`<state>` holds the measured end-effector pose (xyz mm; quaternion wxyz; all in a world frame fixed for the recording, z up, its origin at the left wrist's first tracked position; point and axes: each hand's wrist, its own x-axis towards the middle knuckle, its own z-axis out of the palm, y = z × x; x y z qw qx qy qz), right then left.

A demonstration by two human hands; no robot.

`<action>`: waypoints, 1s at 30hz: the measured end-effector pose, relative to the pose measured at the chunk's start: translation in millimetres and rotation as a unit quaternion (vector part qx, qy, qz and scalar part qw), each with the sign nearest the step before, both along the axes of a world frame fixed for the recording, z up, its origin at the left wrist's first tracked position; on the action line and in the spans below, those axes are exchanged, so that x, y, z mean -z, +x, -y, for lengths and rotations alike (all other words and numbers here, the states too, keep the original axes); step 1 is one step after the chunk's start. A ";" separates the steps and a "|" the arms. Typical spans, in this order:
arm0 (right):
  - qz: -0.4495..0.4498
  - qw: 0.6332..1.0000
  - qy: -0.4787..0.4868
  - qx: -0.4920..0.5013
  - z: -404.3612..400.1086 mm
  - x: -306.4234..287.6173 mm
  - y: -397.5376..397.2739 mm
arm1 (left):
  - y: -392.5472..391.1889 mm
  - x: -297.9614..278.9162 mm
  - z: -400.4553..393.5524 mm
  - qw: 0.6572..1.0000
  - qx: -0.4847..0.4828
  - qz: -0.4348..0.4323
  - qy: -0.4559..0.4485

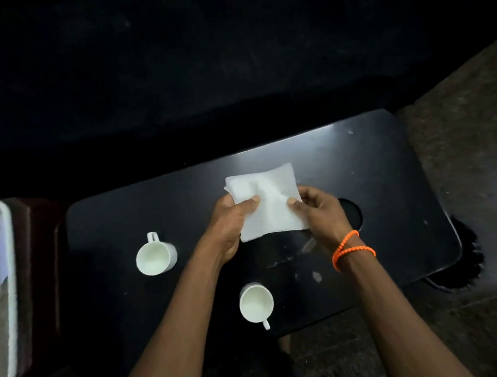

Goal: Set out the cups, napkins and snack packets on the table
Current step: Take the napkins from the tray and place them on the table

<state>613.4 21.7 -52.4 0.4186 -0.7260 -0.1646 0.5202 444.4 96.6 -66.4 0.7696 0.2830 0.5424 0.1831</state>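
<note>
White napkin pinched between left hand, right hand, above table

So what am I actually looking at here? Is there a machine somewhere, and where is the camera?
There is no machine: a person is working with bare hands, and the single camera sits on their head, looking forward and down. That is why both arms reach in from the bottom of the picture. The left hand and the right hand, which has an orange bead bracelet at its wrist, together hold a white napkin above a dark table, pinched between thumbs and fingers. Two white cups stand on the table: a left cup and a near cup. At the far left is a white tray; what it holds is too blurred to name.
</note>
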 end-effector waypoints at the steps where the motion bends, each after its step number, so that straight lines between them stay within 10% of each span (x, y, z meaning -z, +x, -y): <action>1: -0.015 0.999 0.005 0.029 10.9 -4.4 9.6 | 8.5 -0.6 2.7 1.000 0.016 0.006 -0.005; 8: 0.035 0.989 0.027 0.143 90.7 -23.1 66.5 | 82.2 -6.4 49.7 0.990 0.115 0.038 -0.070; 12: 0.264 0.962 -0.058 0.044 113.6 -23.6 90.2 | 121.8 -1.4 78.7 0.986 0.108 -0.129 0.003; 18: 0.359 0.925 -0.089 -0.086 96.6 -27.5 95.6 | 143.0 -8.0 94.8 0.936 0.147 -0.283 0.152; 24: 0.339 0.894 -0.189 -0.224 56.3 -24.6 103.5 | 146.9 -10.9 87.6 0.904 0.213 -0.315 0.194; 30: 0.345 0.921 -0.127 -0.130 49.6 -15.9 105.0 | 147.1 -8.7 79.8 0.943 0.122 -0.295 0.089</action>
